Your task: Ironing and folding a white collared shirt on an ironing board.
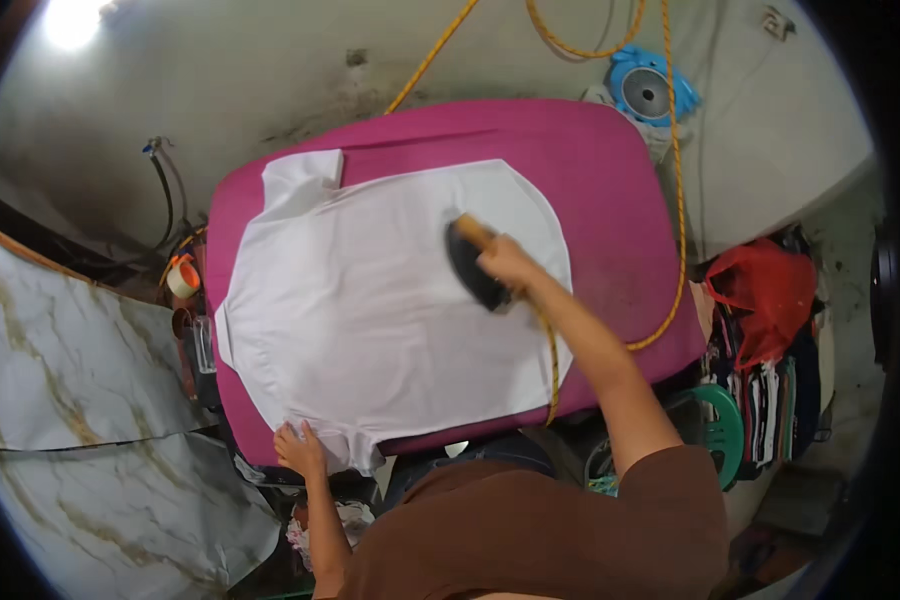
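Observation:
A white shirt lies spread on a table with a magenta cloth cover. One sleeve sticks out at the far left, and the near sleeve is bunched at the table's front edge. My right hand grips the wooden handle of a dark iron, which is over the right part of the shirt and slightly blurred. At the shirt's near left edge, my left hand rests on the fabric beside the bunched sleeve, fingers apart. Soft wrinkles run across the shirt's left half.
A yellow cord hangs from above and loops over the table's right side. Behind the far right corner sits a blue fan. To the right are a red plastic bag, stacked clothes and a green chair. Tape is at left.

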Demonstrator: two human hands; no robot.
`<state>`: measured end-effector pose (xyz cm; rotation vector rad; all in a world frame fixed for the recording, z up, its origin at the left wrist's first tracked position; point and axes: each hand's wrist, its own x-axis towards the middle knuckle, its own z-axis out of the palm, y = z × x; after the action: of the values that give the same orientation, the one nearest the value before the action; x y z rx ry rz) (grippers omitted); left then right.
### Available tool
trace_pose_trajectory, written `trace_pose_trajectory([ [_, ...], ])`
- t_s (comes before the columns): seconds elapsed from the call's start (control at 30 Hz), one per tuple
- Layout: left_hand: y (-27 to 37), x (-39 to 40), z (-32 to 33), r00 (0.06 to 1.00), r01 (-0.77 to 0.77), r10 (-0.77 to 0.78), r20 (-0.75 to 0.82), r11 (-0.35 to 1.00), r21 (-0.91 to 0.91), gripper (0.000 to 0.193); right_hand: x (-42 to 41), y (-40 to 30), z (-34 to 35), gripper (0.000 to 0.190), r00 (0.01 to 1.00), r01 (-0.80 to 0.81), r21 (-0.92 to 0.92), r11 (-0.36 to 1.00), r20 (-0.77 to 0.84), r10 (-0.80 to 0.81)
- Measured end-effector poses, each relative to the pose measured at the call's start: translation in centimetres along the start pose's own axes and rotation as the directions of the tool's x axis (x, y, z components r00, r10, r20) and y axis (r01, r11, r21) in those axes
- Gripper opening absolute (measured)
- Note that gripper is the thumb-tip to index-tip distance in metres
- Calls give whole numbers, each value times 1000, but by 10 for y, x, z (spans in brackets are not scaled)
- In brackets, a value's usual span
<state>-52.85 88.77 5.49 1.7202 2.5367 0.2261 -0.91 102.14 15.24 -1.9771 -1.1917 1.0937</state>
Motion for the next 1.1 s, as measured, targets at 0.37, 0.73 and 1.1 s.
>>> trace_pose_trajectory([
  [0.37,-56,0,41,923,347,-373,-97,913,-213,40,-186,50,135,27,864,359,-447,819,491,-111],
  [0.73,-45,-63,73,932,253,-334,-143,879,-405,30,-137,226,-136,39,839,-377,55,924,-403,366],
  [1.1,-75,-95,80,933,282,-198,301,921,-269,35,-245,197,-31,54,814,537,-650,538,230,-534],
])
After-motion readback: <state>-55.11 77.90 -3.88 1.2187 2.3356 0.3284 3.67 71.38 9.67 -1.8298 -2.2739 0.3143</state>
